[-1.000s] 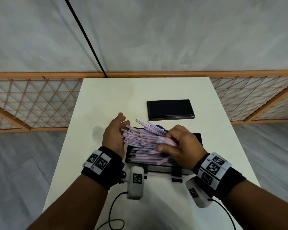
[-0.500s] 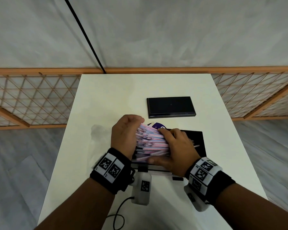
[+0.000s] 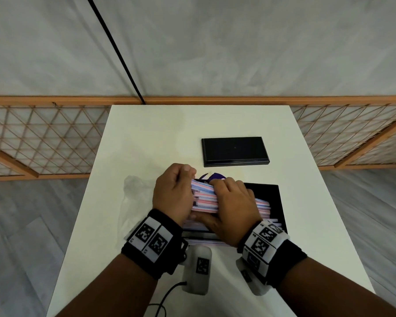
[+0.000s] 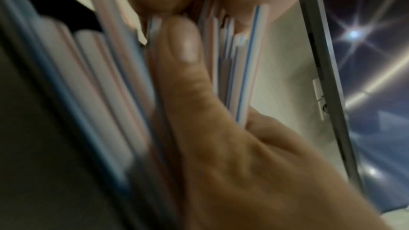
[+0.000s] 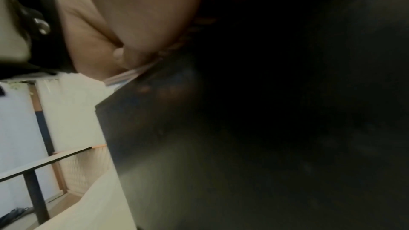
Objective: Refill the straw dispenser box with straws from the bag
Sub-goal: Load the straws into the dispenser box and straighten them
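Observation:
A thick bundle of white straws with pink and blue stripes (image 3: pixel 204 199) lies lengthwise over the open black dispenser box (image 3: pixel 271 197) near the table's front. My left hand (image 3: pixel 177 191) curls round the bundle's left end, with its thumb along the straws (image 4: pixel 242 80) in the left wrist view. My right hand (image 3: pixel 229 197) grips the middle of the bundle, fingers on top and thumb under the near side. More straws lie in the box beneath. The right wrist view shows mostly the dark box wall (image 5: pixel 221 137) and a few straw ends (image 5: pixel 130 74).
The box's black lid (image 3: pixel 234 151) lies flat farther back on the white table (image 3: pixel 146 138). A crumpled clear plastic bag (image 3: pixel 134 185) sits left of my left hand. A purple and white label (image 3: pixel 212 176) peeks out behind the straws. A wooden lattice fence (image 3: pixel 44 138) runs behind.
The straws were fanned out loosely a second ago; both hands have squeezed them into a tight bundle. My left hand went from flat against the ends to curled round them.

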Demonstrator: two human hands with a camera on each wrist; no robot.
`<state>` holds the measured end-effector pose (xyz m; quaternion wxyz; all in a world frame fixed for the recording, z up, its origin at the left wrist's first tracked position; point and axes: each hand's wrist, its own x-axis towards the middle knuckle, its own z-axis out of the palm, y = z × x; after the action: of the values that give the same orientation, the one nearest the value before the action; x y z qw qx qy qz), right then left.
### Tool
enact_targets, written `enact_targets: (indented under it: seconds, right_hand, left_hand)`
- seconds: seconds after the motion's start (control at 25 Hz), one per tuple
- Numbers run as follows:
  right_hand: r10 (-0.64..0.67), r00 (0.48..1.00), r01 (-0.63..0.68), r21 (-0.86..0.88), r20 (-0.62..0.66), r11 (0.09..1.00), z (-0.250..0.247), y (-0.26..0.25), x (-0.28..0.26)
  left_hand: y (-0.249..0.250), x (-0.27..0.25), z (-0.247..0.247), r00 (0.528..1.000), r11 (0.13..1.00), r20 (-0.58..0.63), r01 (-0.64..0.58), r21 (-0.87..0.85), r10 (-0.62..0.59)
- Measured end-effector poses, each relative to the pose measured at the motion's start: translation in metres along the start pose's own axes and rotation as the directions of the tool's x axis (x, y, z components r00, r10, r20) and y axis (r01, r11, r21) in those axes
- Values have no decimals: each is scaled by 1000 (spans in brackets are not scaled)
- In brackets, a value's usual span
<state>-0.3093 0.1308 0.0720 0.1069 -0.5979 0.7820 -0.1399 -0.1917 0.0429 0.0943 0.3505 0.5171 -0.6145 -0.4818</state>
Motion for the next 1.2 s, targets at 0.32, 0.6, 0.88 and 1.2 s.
enact_targets:
  seconds: [0.32,0.6,0.88,1.2]
  right_hand:
    - [139,961,-122,-85,241,989,-13,25,-18]
    - [145,923,-112,-112,357,987,-13,26,-17]
    - [114,900,-81,-93,420,992,-14,27,-13]
    - [104,846,-81,-67,523,994,-25,28,-8]
  left_hand:
    - [-21,-9,-13,976,927,149,-201,316,161]
    - [-9,-5,-11,911,698,403,-346,627,89]
    - [5,-9,-6,877,467,481,-420,778,-13]
    - [53,-3,24,812,829,203,559,-6,-547]
